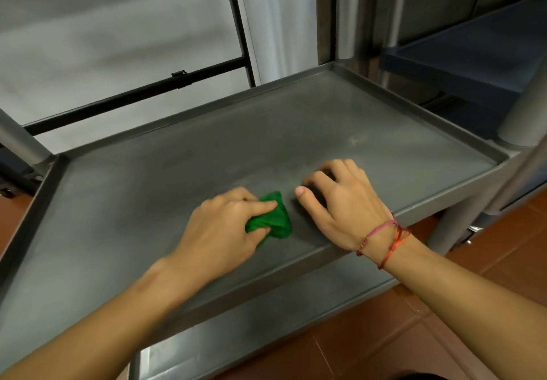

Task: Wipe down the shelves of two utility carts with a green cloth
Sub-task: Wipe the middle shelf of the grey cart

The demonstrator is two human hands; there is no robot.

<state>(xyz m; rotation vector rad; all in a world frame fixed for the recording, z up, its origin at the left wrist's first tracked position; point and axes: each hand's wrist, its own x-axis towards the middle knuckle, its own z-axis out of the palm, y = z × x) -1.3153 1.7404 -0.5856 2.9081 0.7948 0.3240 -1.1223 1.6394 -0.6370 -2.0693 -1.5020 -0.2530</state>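
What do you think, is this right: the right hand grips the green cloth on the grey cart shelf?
No. In the head view the left hand grips the green cloth on the grey cart shelf; the right hand rests beside it on the shelf.

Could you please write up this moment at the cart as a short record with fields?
Surface: grey metal cart shelf with a raised rim
Tool: green cloth, bunched, on the shelf near its front edge
Left hand: grips the cloth
Right hand: rests on the shelf beside the cloth, fingers arched; dark patch beneath, object or shadow unclear
Nearby: blue shelf at the right rear
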